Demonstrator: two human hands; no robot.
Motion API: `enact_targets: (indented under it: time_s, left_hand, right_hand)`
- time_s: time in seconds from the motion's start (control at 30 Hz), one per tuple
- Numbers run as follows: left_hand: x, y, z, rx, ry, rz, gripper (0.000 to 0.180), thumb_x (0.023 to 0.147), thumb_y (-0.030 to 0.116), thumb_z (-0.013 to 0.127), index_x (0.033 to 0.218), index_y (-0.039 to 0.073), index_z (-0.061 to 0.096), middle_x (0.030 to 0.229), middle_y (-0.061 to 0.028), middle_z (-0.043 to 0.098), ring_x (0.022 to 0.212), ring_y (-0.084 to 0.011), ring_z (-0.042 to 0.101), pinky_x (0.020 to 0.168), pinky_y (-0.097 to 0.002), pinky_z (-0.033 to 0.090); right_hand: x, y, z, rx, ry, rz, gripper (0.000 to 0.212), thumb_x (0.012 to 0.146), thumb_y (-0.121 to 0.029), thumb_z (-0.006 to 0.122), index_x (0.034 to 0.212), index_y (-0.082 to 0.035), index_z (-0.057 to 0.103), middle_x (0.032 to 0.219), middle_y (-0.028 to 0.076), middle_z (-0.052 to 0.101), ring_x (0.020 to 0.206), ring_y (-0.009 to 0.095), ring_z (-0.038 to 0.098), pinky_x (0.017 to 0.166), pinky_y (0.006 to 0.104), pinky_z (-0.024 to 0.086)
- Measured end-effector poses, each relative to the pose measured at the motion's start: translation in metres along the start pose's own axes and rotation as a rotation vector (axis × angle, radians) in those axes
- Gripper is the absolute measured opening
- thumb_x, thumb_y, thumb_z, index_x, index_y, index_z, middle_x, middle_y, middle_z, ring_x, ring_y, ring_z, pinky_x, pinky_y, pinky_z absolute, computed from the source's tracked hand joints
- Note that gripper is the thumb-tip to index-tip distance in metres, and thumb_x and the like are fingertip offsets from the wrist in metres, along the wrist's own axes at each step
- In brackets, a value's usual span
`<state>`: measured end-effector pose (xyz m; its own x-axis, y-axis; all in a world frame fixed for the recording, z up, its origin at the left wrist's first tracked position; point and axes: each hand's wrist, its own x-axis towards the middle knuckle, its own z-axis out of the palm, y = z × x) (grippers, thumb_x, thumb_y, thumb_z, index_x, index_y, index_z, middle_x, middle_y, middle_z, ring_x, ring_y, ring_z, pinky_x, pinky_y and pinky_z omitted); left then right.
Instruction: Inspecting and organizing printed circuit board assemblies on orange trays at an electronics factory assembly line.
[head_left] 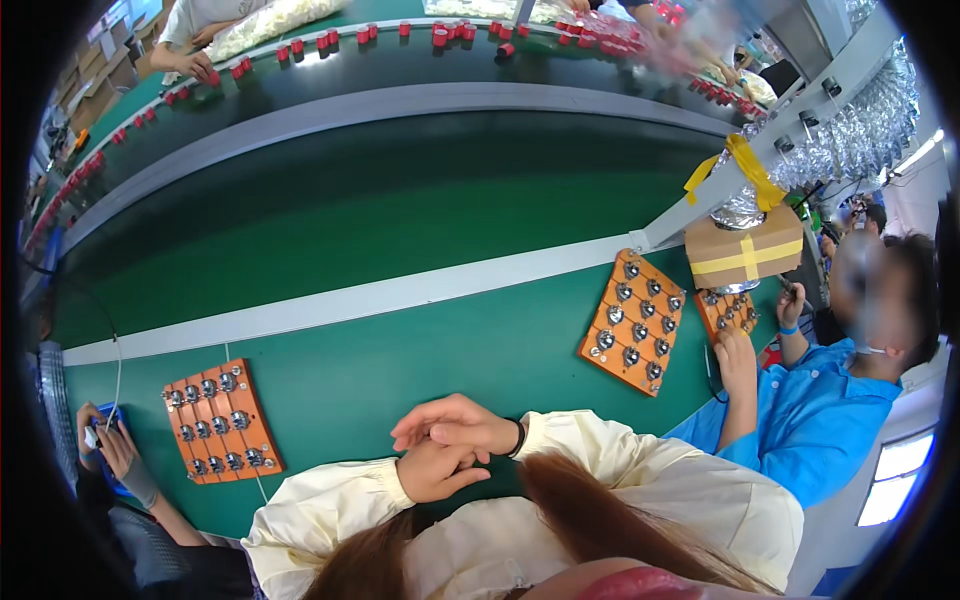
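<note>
My left hand point(435, 474) and my right hand point(468, 424) rest against each other at the green table's near edge. The right lies partly over the left, its fingers loosely stretched toward the left. The left hand's thumb sticks out, while some of its fingers are hidden behind the right hand. Neither holds an object. To the left lies an orange board point(222, 408) carrying rows of small metal parts. A similar orange board point(632, 322) lies farther off to the right, slightly turned. My hands touch neither board.
At right, a co-worker in blue point(790, 405) handles another orange board point(727, 314) under a cardboard hood point(745, 250) on a foil duct. At left, another person's gloved hand point(130, 465) is by a blue tray. Beyond a pale rail point(350, 303) runs a dark green belt point(400, 200).
</note>
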<state>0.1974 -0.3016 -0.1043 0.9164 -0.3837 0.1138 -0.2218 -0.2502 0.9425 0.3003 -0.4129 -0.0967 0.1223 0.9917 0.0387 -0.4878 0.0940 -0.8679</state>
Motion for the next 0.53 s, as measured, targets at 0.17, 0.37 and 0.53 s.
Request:
enact_targets:
  time_s: [0.17, 0.37, 0.53]
  left_hand:
    - [-0.002, -0.003, 0.002, 0.039, 0.022, 0.015, 0.021, 0.082, 0.02, 0.064, 0.087, 0.001, 0.056, 0.069, -0.0074, 0.056, 0.058, -0.0189, 0.052, 0.054, -0.0329, 0.041]
    - [-0.003, -0.006, 0.003, 0.014, 0.012, -0.086, 0.021, 0.079, 0.016, 0.067, 0.086, 0.0, 0.055, 0.08, -0.0085, 0.061, 0.07, -0.0187, 0.057, 0.062, -0.0309, 0.045]
    - [-0.001, 0.002, 0.001, 0.043, 0.003, -0.031, 0.023, 0.084, 0.015, 0.062, 0.097, -0.001, 0.051, 0.062, -0.0047, 0.053, 0.056, -0.0153, 0.051, 0.056, -0.0281, 0.039]
  right_hand:
    - [0.0, 0.004, 0.001, 0.031, 0.006, -0.019, 0.036, 0.092, -0.024, 0.045, 0.115, 0.003, 0.053, 0.103, 0.013, 0.06, 0.096, 0.017, 0.054, 0.088, 0.0304, 0.042]
    - [0.002, 0.007, -0.002, 0.055, 0.055, -0.023, 0.035, 0.093, -0.026, 0.047, 0.111, 0.002, 0.056, 0.101, 0.011, 0.061, 0.093, 0.015, 0.055, 0.084, 0.0283, 0.044]
    - [0.006, 0.013, -0.009, 0.013, 0.025, 0.017, 0.039, 0.091, -0.033, 0.049, 0.11, 0.0, 0.058, 0.099, 0.012, 0.061, 0.093, 0.016, 0.056, 0.083, 0.0285, 0.045]
